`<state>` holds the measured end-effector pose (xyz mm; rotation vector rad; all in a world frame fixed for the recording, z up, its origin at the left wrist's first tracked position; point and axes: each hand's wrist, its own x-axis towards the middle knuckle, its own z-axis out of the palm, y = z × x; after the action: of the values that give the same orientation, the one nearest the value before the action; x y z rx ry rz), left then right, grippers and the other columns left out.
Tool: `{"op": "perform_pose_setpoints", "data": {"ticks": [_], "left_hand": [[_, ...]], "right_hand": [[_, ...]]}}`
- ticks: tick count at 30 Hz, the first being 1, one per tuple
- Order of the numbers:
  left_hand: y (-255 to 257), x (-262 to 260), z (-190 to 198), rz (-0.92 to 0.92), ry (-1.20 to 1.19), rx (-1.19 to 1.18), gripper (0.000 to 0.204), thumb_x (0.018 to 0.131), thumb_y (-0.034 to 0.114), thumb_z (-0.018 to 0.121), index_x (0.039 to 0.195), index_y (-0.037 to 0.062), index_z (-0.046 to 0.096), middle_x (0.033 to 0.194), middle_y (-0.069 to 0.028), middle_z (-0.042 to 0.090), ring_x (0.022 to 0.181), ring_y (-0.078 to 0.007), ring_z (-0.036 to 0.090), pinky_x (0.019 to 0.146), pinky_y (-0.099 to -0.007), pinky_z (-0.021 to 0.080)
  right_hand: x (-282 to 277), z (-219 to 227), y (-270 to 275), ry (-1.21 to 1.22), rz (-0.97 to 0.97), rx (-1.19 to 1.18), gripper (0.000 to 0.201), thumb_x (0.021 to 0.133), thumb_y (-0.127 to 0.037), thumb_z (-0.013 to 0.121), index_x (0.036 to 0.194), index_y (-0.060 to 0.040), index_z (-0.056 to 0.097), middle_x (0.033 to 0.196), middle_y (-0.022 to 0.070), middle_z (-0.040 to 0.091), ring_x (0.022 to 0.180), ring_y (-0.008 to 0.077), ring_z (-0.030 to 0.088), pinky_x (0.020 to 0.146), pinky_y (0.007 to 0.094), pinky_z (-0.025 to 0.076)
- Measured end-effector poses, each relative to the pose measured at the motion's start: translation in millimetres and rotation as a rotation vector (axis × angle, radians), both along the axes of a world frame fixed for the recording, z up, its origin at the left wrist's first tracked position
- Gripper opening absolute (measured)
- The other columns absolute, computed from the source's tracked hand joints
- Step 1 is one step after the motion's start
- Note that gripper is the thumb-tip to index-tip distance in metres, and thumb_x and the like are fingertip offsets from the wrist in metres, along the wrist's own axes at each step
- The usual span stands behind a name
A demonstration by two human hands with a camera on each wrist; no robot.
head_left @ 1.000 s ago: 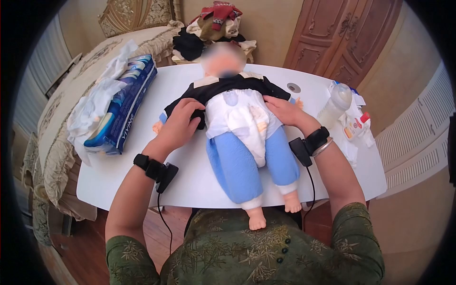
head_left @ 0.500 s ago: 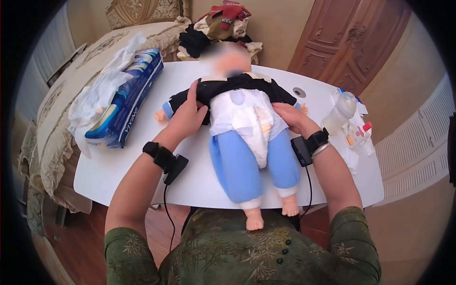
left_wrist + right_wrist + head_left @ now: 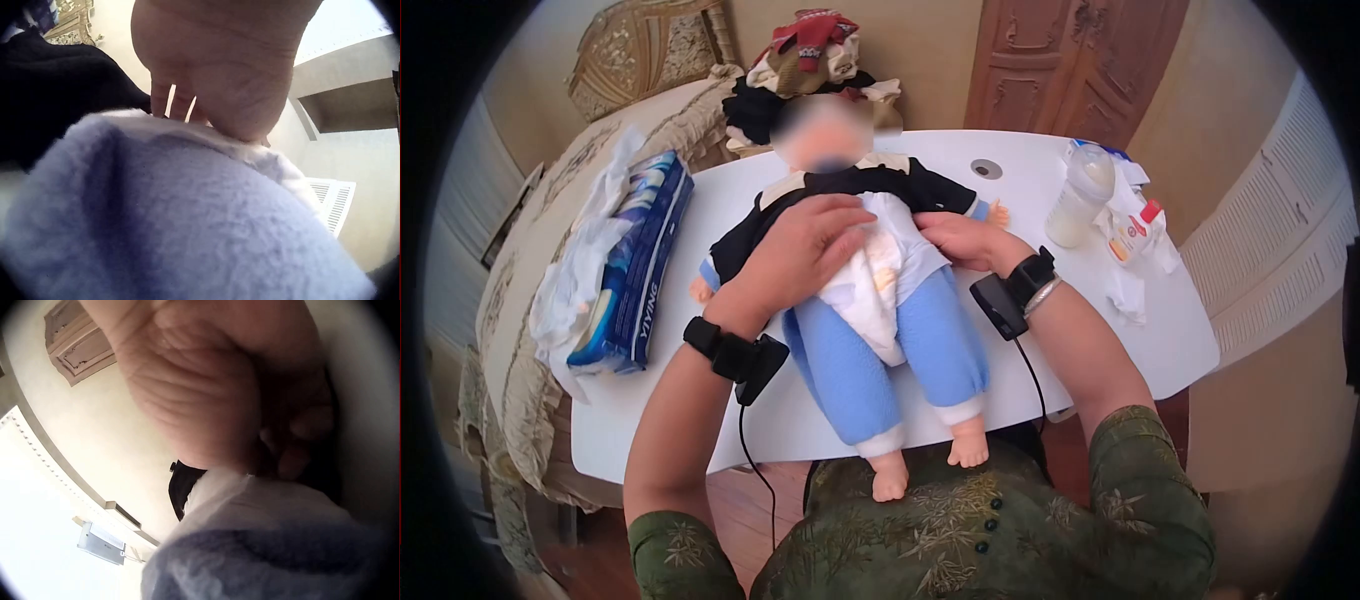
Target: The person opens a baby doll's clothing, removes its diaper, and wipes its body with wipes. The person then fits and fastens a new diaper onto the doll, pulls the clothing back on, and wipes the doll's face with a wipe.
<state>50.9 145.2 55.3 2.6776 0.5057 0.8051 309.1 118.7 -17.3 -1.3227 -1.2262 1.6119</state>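
A baby doll lies on its back on the white table (image 3: 1040,370), feet toward me, in a black top (image 3: 845,180) and light blue trousers (image 3: 845,370). A white diaper (image 3: 915,260) covers its hips, its front panel over the belly. My left hand (image 3: 805,250) lies across the left part of the diaper, fingers stretched over its upper front; in the left wrist view its palm faces down over the diaper's edge. My right hand (image 3: 968,243) is at the doll's other side by the waist. Bent fingers (image 3: 309,425) show in the right wrist view; I cannot tell whether they grip the diaper.
On the left lies a blue diaper pack (image 3: 650,270) with loose white diapers (image 3: 580,275) on it. A feeding bottle (image 3: 1080,200) and a red-capped container (image 3: 1135,232) stand at the right, near crumpled white tissue (image 3: 1125,298). Folded clothes (image 3: 810,60) are piled behind the table.
My left hand has moved from the doll's side onto the front of the diaper. The right hand stays at the other side of the waist. The head view has shifted.
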Motion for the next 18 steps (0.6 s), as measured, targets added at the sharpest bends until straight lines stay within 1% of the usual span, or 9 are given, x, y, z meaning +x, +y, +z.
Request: {"op": "perform_pose_setpoints", "data": {"ticks": [2, 3, 4, 6, 7, 12, 14, 16, 18], "left_hand": [[4.0, 7.8, -1.2, -0.131, 0.092, 0.118, 0.032, 0.091, 0.018, 0.052, 0.119, 0.0053, 0.058, 0.128, -0.019, 0.051, 0.117, -0.0338, 0.049, 0.1, -0.0385, 0.037], [3.3, 8.1, -1.2, -0.09, 0.189, 0.098, 0.038, 0.093, 0.023, 0.049, 0.126, 0.0065, 0.053, 0.137, -0.0202, 0.042, 0.125, -0.0356, 0.041, 0.106, -0.0405, 0.03], [2.3, 8.3, 0.4, -0.111, 0.204, 0.108, 0.038, 0.093, 0.023, 0.049, 0.126, 0.0065, 0.053, 0.137, -0.0202, 0.042, 0.125, -0.0356, 0.041, 0.106, -0.0405, 0.03], [0.8, 5.5, 1.7, -0.096, 0.273, 0.092, 0.045, 0.093, 0.025, 0.048, 0.134, 0.0081, 0.046, 0.142, -0.0193, 0.036, 0.129, -0.0355, 0.036, 0.108, -0.0412, 0.025], [1.8, 3.2, -1.7, -0.096, 0.293, 0.064, 0.049, 0.092, 0.024, 0.049, 0.138, 0.0085, 0.041, 0.145, -0.018, 0.032, 0.133, -0.0347, 0.03, 0.11, -0.0412, 0.021], [1.2, 4.1, -7.6, -0.062, 0.285, 0.006, 0.049, 0.091, 0.021, 0.051, 0.137, 0.0076, 0.042, 0.144, -0.0175, 0.033, 0.133, -0.0341, 0.031, 0.11, -0.0403, 0.021], [0.1, 5.6, -5.6, -0.053, 0.304, -0.012, 0.048, 0.09, 0.021, 0.051, 0.135, 0.0073, 0.044, 0.143, -0.0176, 0.035, 0.132, -0.0339, 0.032, 0.11, -0.04, 0.021], [-1.5, 7.3, -3.8, -0.044, 0.312, -0.011, 0.047, 0.09, 0.021, 0.051, 0.135, 0.0072, 0.045, 0.143, -0.0177, 0.035, 0.132, -0.034, 0.033, 0.11, -0.0399, 0.022], [-2.3, 7.6, -3.7, -0.033, 0.32, -0.009, 0.046, 0.09, 0.02, 0.051, 0.134, 0.0072, 0.046, 0.143, -0.0178, 0.036, 0.131, -0.034, 0.033, 0.109, -0.0397, 0.022]], "right_hand": [[4.1, -3.5, 2.9, -0.047, 0.036, -0.032, 0.031, 0.092, -0.016, 0.051, 0.121, -0.0053, 0.054, 0.113, 0.0042, 0.06, 0.097, 0.0116, 0.059, 0.081, 0.026, 0.049], [6.9, -5.4, 4.3, -0.037, 0.027, -0.023, 0.024, 0.091, -0.017, 0.051, 0.112, -0.0066, 0.059, 0.097, -0.0005, 0.061, 0.08, 0.0075, 0.057, 0.064, 0.0225, 0.047], [9.9, -4.5, 4.5, -0.021, 0.006, -0.015, 0.024, 0.091, -0.017, 0.051, 0.112, -0.0066, 0.059, 0.097, -0.0005, 0.061, 0.08, 0.0075, 0.057, 0.064, 0.0225, 0.047], [14.2, -1.2, 3.7, -0.079, 0.119, -0.007, 0.018, 0.091, -0.017, 0.051, 0.102, -0.0071, 0.061, 0.082, -0.0035, 0.057, 0.064, 0.0052, 0.05, 0.052, 0.0204, 0.038], [14.7, -0.4, 4.3, -0.119, 0.123, -0.004, 0.014, 0.09, -0.017, 0.052, 0.095, -0.008, 0.061, 0.074, -0.0045, 0.053, 0.057, 0.004, 0.044, 0.046, 0.02, 0.031], [19.3, 2.6, -5.6, -0.027, 0.037, -0.026, 0.008, 0.088, -0.018, 0.058, 0.087, -0.0098, 0.06, 0.069, -0.0052, 0.049, 0.056, 0.0021, 0.041, 0.043, 0.0182, 0.028], [20.7, 8.8, -6.8, 0.102, -0.101, 0.03, 0.01, 0.088, -0.019, 0.059, 0.084, -0.0095, 0.059, 0.068, -0.0054, 0.047, 0.056, 0.0024, 0.04, 0.044, 0.0173, 0.028], [29.3, 16.4, -9.5, 0.148, -0.086, 0.05, 0.011, 0.089, -0.02, 0.059, 0.086, -0.0087, 0.058, 0.07, -0.0055, 0.047, 0.056, 0.0019, 0.04, 0.044, 0.0166, 0.029], [35.6, 20.7, -11.2, 0.341, -0.087, 0.115, 0.012, 0.091, -0.019, 0.057, 0.09, -0.0077, 0.058, 0.074, -0.0052, 0.049, 0.057, 0.0014, 0.04, 0.045, 0.0166, 0.031]]}}
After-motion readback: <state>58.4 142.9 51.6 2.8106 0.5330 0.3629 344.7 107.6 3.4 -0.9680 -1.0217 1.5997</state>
